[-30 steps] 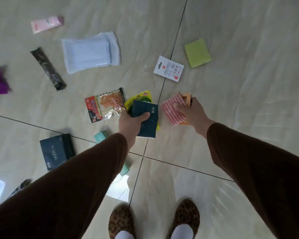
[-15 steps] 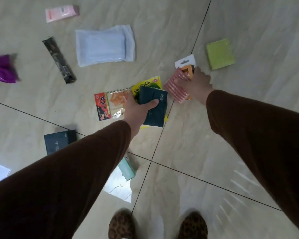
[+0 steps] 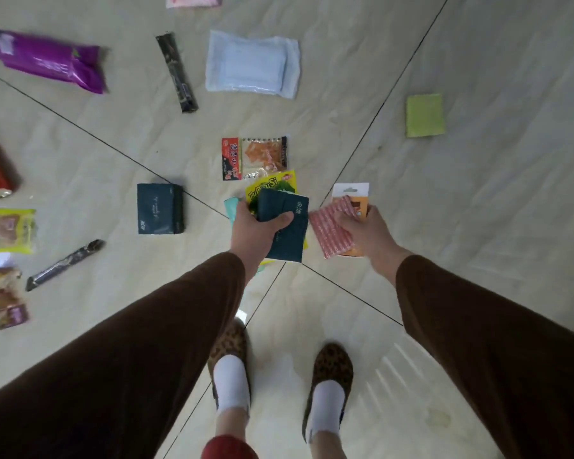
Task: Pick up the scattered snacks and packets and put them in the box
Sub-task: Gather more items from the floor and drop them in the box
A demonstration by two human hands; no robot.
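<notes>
My left hand (image 3: pixel 257 231) grips a stack of packets: a dark teal packet (image 3: pixel 287 231) on top, a yellow-green snack bag (image 3: pixel 265 188) and a light teal packet (image 3: pixel 230 204) under it. My right hand (image 3: pixel 367 235) holds a pink striped packet (image 3: pixel 330 231), an orange packet (image 3: pixel 360 207) and a white hang card (image 3: pixel 350 188). On the floor lie a red-and-clear snack packet (image 3: pixel 254 158), a second dark teal packet (image 3: pixel 159 209), a pale blue pack (image 3: pixel 252 65) and a green square (image 3: pixel 424 115). No box is in view.
Further packets lie on the tiled floor: a purple bag (image 3: pixel 48 59), two black sticks (image 3: pixel 177 72) (image 3: pixel 65 265), a pink packet (image 3: pixel 193 0) at the top edge, and red, green and brown snack bags (image 3: pixel 7 230) at the left edge. My feet (image 3: pixel 231 366) stand below.
My right hand has picked up the white card and drawn back toward me with it. The view has shifted, so more packets show on the left. My left hand keeps its stack.
</notes>
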